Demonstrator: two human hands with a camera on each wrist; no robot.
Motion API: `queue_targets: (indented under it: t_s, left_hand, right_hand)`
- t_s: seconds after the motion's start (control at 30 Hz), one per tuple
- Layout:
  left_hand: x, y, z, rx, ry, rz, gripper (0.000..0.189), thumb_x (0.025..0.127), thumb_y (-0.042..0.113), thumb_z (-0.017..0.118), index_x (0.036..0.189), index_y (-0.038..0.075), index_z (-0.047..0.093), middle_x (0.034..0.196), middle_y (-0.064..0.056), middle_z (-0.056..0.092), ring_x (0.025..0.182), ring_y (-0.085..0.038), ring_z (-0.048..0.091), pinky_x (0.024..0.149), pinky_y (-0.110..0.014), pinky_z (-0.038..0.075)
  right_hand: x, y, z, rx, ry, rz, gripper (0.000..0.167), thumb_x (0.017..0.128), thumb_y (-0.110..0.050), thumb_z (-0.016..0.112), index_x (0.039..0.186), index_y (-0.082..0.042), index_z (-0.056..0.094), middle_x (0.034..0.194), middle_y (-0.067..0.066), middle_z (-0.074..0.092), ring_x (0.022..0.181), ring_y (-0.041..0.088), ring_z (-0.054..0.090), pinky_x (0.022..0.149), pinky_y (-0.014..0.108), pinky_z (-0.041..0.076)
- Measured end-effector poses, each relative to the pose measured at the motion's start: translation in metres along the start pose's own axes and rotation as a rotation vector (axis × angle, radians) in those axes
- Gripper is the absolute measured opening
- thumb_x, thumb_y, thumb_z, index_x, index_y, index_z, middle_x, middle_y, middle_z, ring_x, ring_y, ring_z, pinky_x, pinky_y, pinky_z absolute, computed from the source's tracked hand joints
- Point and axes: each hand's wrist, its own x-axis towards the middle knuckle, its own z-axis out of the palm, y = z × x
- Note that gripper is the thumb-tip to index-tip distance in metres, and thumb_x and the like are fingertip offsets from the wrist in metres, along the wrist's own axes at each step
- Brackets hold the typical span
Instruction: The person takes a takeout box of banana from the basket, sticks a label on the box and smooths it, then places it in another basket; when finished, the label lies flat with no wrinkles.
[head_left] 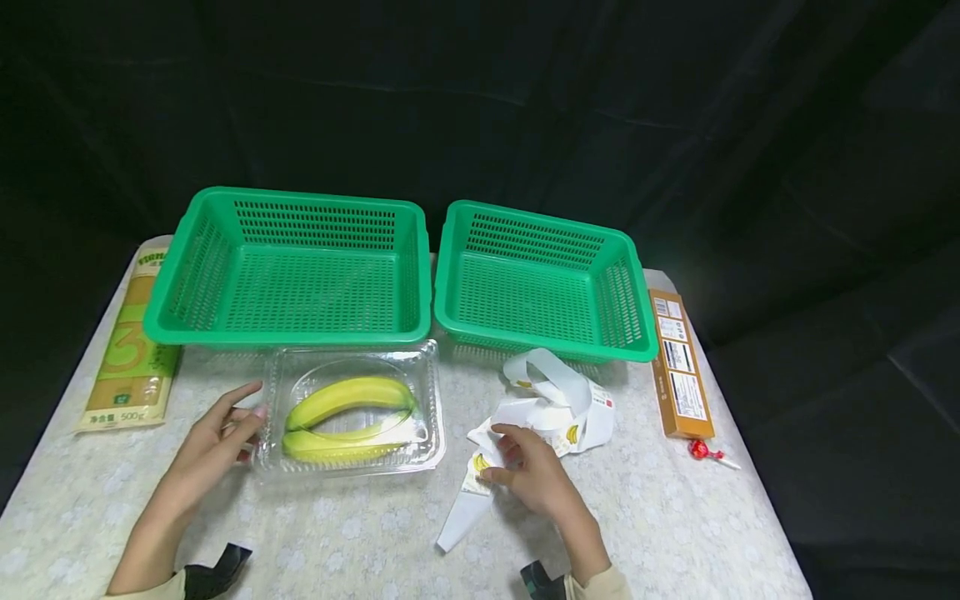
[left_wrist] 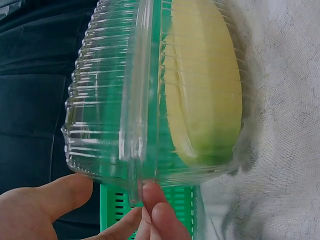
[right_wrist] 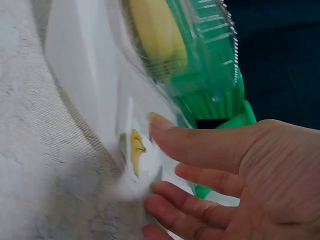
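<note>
A clear plastic clamshell container (head_left: 431, 446) with two yellow bananas (head_left: 352, 396) inside lies in front of the larger green basket. My left hand (head_left: 213, 446) is at its left side. In the left wrist view, fingertips (left_wrist: 152, 195) touch the container's rim, and the thumb is spread apart near the lid's corner. To the right of the container lies a crumpled white bag (head_left: 596, 421) with looped strips and small banana prints. My right hand (head_left: 528, 471) is over its near part, thumb and fingers parted around the printed strip (right_wrist: 137, 155) with a gap between.
Two green baskets, a larger one (head_left: 288, 337) and a smaller one (head_left: 547, 343), stand side by side at the back. A yellow 500g noodle packet (head_left: 123, 367) lies at left. An orange box (head_left: 682, 375) and a red lollipop (head_left: 699, 450) lie near the right edge.
</note>
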Motion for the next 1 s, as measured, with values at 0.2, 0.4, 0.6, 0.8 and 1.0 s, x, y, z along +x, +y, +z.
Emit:
queue_targets:
  t_s: [0.2,0.4,0.6,0.8,1.0]
  left_hand:
    - [0.0,-0.001,0.003,-0.002,-0.018,-0.01,0.066,0.107,0.039,0.045,0.16,0.006,0.022,0.121,-0.016,0.06,0.085,-0.002,0.057,0.074,-0.025,0.053]
    - [0.0,0.001,0.006,-0.022,-0.017,0.001,0.065,0.107,0.038,0.045,0.159,0.006,0.023,0.117,-0.012,0.06,0.085,-0.002,0.057,0.073,-0.025,0.053]
    - [0.0,0.0,0.008,-0.026,-0.019,0.002,0.064,0.108,0.039,0.044,0.158,0.006,0.024,0.114,-0.007,0.06,0.084,-0.003,0.056,0.073,-0.025,0.053]
    - [0.001,0.001,0.008,-0.014,-0.024,0.0,0.065,0.107,0.04,0.044,0.159,0.007,0.023,0.117,-0.013,0.061,0.085,-0.004,0.056,0.073,-0.025,0.052]
    - [0.0,0.003,0.008,-0.007,-0.022,-0.01,0.065,0.108,0.039,0.044,0.159,0.006,0.023,0.123,-0.018,0.06,0.085,-0.004,0.056,0.074,-0.025,0.052]
  right_hand:
    - [-0.002,0.0,0.009,-0.061,-0.025,-0.036,0.056,0.07,-0.015,0.09,0.12,-0.007,0.066,0.1,0.005,0.061,0.084,0.015,0.054,0.072,0.023,0.045]
    - [0.0,-0.002,0.015,-0.086,0.001,-0.006,0.042,0.071,-0.013,0.09,0.103,-0.007,0.063,0.089,0.004,0.056,0.077,0.014,0.049,0.065,0.021,0.041]
    - [0.003,-0.004,0.019,-0.108,0.051,0.009,0.034,0.072,-0.014,0.089,0.093,-0.01,0.063,0.083,0.004,0.054,0.072,0.013,0.046,0.063,0.022,0.037]
    - [0.004,-0.003,0.024,-0.097,0.087,-0.018,0.019,0.08,-0.011,0.083,0.084,-0.013,0.064,0.082,0.003,0.052,0.072,0.012,0.043,0.065,0.022,0.035]
    - [0.003,-0.005,0.027,-0.042,0.128,-0.016,0.011,0.085,-0.008,0.077,0.083,-0.012,0.066,0.079,0.003,0.058,0.071,0.012,0.049,0.063,0.022,0.041]
